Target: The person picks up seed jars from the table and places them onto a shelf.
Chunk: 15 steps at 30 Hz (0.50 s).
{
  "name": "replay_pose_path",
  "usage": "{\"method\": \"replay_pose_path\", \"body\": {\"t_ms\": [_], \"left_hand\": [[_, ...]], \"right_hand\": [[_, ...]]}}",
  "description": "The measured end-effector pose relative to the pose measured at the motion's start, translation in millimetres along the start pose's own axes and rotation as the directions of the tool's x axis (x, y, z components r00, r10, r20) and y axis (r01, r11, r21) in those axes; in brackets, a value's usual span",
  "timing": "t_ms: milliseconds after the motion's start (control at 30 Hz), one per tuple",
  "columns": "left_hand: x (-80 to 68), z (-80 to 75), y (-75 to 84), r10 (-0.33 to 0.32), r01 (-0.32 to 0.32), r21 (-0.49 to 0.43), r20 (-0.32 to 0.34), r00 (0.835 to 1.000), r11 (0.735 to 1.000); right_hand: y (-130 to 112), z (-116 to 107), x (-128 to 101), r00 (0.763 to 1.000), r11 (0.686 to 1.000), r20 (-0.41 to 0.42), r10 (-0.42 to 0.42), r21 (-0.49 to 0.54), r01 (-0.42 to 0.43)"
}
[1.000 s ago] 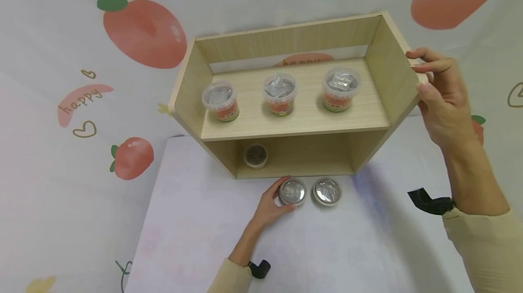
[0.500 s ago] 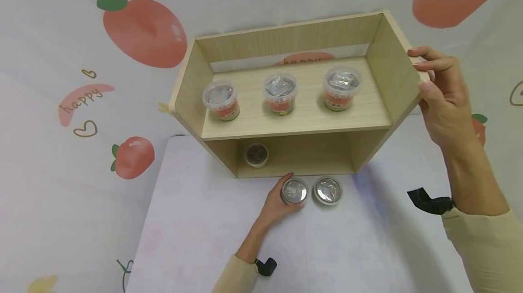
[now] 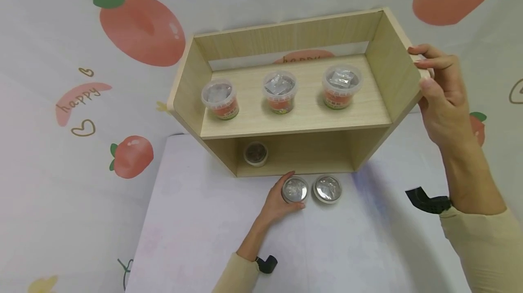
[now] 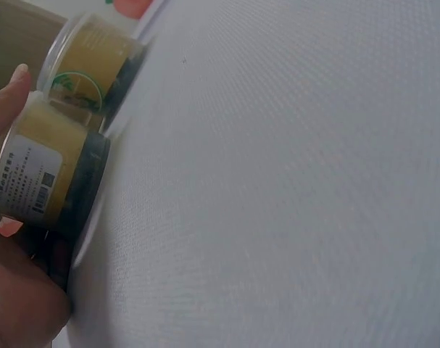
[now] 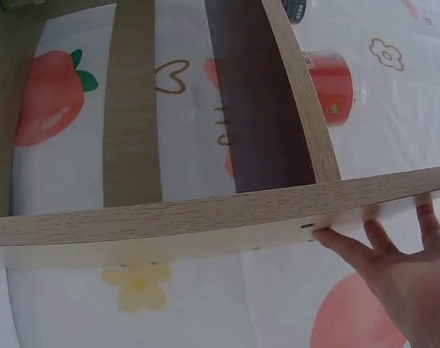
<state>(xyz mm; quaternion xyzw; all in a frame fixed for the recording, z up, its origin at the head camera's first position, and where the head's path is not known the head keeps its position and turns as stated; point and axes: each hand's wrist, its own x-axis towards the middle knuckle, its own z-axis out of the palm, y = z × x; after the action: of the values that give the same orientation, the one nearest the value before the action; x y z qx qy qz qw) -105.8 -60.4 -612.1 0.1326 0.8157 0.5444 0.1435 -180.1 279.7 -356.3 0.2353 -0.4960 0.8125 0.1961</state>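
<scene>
My left hand [image 3: 274,204] curves round a round tub [image 3: 295,189] with a shiny silvery top, thumb on its near side and fingers on its far side. In the left wrist view this tub [image 4: 42,167] shows yellow sides, a white barcode label and a dark base. A similar tub [image 3: 327,188] stands just to its right, in front of the wooden shelf [image 3: 310,125]. My right hand [image 3: 445,93] grips the front edge of the shelf's right side panel, fingers on the upper part and thumb lower down, as the right wrist view [image 5: 415,275] also shows.
On the upper board stand three clear-lidded cups with red-orange sides: left [image 3: 220,99], middle [image 3: 280,92] and right [image 3: 341,86]. Another tub [image 3: 256,154] sits at the left of the lower compartment. A printed cloth backdrop [image 3: 135,220] hangs behind the white table [image 3: 196,220].
My left hand has shifted slightly right round the tub, its thumb farther along the near side, and the tub is a little closer to its neighbour. My right hand keeps its grip on the shelf.
</scene>
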Motion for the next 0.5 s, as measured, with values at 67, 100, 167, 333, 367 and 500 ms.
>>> {"method": "replay_pose_path", "body": {"t_ms": [67,100,167,333,367,500], "left_hand": [[-0.1,0.0,0.1,0.0,0.0,0.015,-0.001,1.0,1.0],[-0.3,0.2,0.1,-0.001,0.001,0.021,-0.003,1.0,1.0],[-0.5,0.8,0.2,-0.005,0.005,0.026,-0.009,1.0,1.0],[-1.1,2.1,0.7,-0.019,0.02,0.017,-0.027,0.999,1.0],[-1.2,2.0,0.9,-0.022,0.023,0.012,-0.028,0.999,1.0],[-1.2,0.7,1.5,-0.023,0.022,-0.003,-0.023,0.999,1.0]], "right_hand": [[-0.1,0.3,-0.2,1.0,1.0,-0.002,-0.002,0.002,0.002],[-0.2,0.4,-0.4,1.0,1.0,-0.003,-0.002,0.003,0.002],[-0.1,0.7,-0.7,1.0,1.0,-0.005,-0.002,0.005,0.003],[0.4,1.4,-0.6,1.0,1.0,-0.006,-0.002,0.007,0.002],[0.4,1.5,-0.4,1.0,1.0,-0.005,-0.002,0.002,0.002],[0.2,1.5,0.1,1.0,1.0,-0.004,-0.003,-0.005,0.003]]}}
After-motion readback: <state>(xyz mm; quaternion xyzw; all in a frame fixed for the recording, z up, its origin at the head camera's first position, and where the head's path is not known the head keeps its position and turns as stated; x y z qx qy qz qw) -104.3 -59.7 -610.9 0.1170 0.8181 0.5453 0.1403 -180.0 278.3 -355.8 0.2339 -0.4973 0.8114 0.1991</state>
